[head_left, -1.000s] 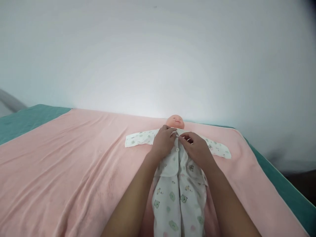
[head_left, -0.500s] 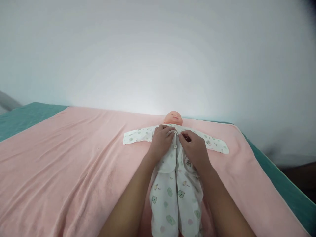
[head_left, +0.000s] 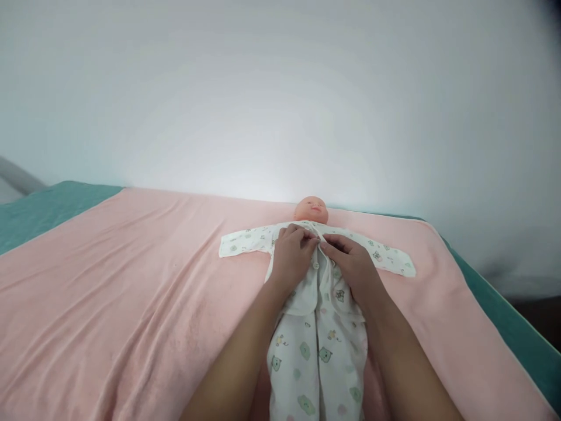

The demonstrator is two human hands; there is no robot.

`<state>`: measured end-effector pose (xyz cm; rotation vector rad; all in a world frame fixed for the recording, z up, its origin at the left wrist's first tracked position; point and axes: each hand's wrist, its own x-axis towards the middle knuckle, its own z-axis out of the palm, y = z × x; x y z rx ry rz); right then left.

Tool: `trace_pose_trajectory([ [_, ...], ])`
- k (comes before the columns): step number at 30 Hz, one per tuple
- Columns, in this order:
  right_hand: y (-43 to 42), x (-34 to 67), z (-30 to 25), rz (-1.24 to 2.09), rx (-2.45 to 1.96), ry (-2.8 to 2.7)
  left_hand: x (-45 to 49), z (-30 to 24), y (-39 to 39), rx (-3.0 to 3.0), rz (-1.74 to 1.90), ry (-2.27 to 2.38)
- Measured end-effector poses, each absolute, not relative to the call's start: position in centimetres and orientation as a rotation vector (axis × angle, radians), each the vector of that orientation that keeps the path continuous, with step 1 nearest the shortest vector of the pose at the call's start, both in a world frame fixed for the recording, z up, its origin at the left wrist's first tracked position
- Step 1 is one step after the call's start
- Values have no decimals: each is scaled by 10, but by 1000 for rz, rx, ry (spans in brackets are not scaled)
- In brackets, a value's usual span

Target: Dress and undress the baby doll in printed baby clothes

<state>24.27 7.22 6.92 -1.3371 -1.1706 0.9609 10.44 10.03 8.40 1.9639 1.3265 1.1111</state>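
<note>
A baby doll [head_left: 311, 209] lies on its back, dressed in a white printed baby shirt [head_left: 249, 241] with its sleeves spread wide. Matching printed trousers [head_left: 302, 356] cover the legs. My left hand [head_left: 293, 257] pinches one front edge of the shirt near the collar. On the other side, my right hand [head_left: 350, 260] pinches the opposite front edge between thumb and fingers. A white button [head_left: 315, 266] shows just below my fingertips, and the shirt front gapes open there. My fingers hide the topmost fastening.
Under the doll spreads a pink blanket [head_left: 131, 292] with soft folds, over a teal sheet [head_left: 56, 204] that shows at both sides. A plain pale wall [head_left: 280, 105] rises directly behind the doll's head.
The shirt's front edges have parted slightly below the collar. My left fingers now cover the top button seen before, and my right fingers have shifted along the opposite edge. The view has moved slightly.
</note>
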Motion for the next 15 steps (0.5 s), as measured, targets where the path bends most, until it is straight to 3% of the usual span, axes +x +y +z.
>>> trace_pose_trajectory([
  [7, 71, 244, 67, 1018, -1264, -1201, 109, 88, 97, 1983, 1031, 1385],
  [15, 71, 230, 74, 708, -1446, -1447, 107, 85, 102, 1775, 1066, 1289],
])
